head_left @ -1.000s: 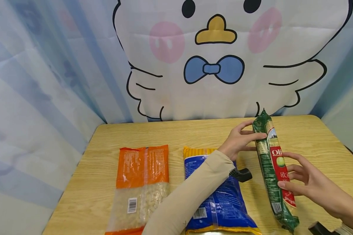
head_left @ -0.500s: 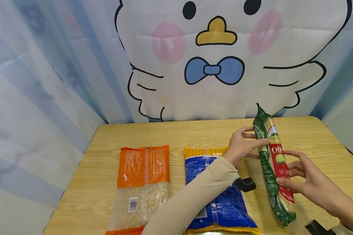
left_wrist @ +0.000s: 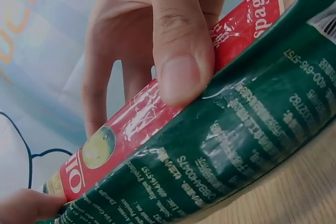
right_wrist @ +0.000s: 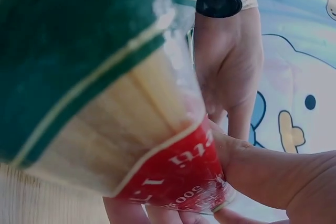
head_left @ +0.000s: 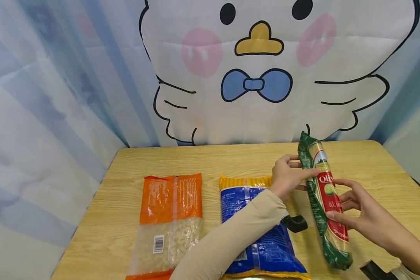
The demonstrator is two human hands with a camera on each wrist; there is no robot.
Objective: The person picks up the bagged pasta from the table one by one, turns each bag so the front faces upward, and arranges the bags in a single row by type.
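A long packet of spaghetti (head_left: 330, 198), green with a red label, slants upright on the table's right side, held by both hands. My left hand (head_left: 290, 177) grips its upper part from the left, thumb over the front. Lower down on the right edge, my right hand (head_left: 367, 212) pinches it, thumb on the red label. In the left wrist view the right thumb (left_wrist: 184, 77) presses the red label of the packet (left_wrist: 226, 145), and the left thumb (left_wrist: 31, 205) shows at lower left. The right wrist view has the packet's lower end (right_wrist: 131, 124) close up, pale strands showing through.
An orange and clear bag (head_left: 171, 217) lies flat at the left of the wooden table (head_left: 101, 217). Beside it is a blue and yellow bag (head_left: 266, 249), partly covered by the left sleeve (head_left: 231, 233). A curtain with a cartoon bird (head_left: 255, 116) hangs behind.
Both hands have turned the spaghetti packet so its red label faces the head camera more. The packet and both hands have shifted slightly left. The two bags stay put.
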